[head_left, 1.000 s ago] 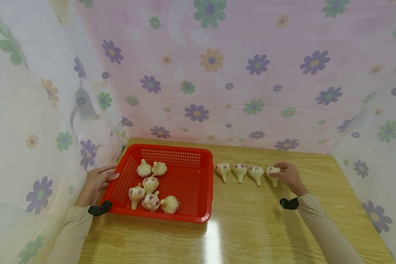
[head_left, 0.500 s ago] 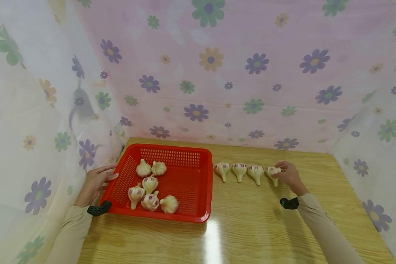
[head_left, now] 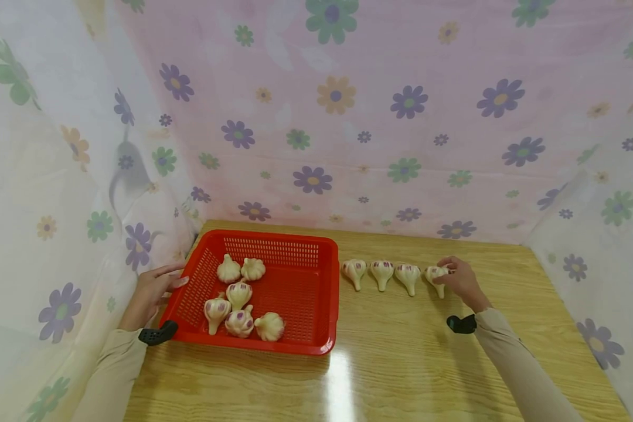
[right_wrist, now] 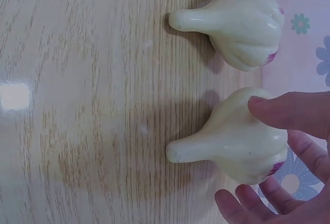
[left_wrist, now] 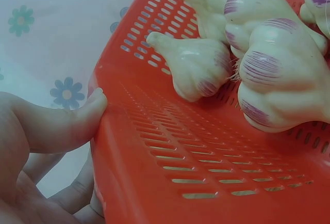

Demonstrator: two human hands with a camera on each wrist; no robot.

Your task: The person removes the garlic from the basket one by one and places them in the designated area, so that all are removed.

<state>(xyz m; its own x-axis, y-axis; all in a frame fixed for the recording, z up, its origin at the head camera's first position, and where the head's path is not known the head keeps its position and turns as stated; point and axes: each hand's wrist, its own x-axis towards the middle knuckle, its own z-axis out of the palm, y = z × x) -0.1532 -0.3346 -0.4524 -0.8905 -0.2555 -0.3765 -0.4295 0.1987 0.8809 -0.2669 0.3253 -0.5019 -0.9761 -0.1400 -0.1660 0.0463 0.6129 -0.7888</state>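
My left hand (head_left: 147, 296) is at the left side of a red plastic basket (head_left: 329, 293). In the left wrist view its thumb presses the basket's rim (left_wrist: 116, 167), with the other fingers curled outside the wall. Several garlic bulbs (head_left: 239, 295) with purple streaks lie in the basket's left and front part. To the right, a row of garlic bulbs (head_left: 382, 272) lies on the table, stems toward me. My right hand (head_left: 461, 281) holds the rightmost garlic bulb (right_wrist: 237, 136) between thumb and fingers; its stem lies low over the wood in the right wrist view.
A wood-grain table (head_left: 395, 357) carries the basket and the row. Pale flowered cloth (head_left: 369, 158) hangs behind the table and along both sides. Black wrist mounts (head_left: 461, 324) sit at both sleeves. The neighbouring garlic bulb (right_wrist: 242, 28) lies a small gap away from the held one.
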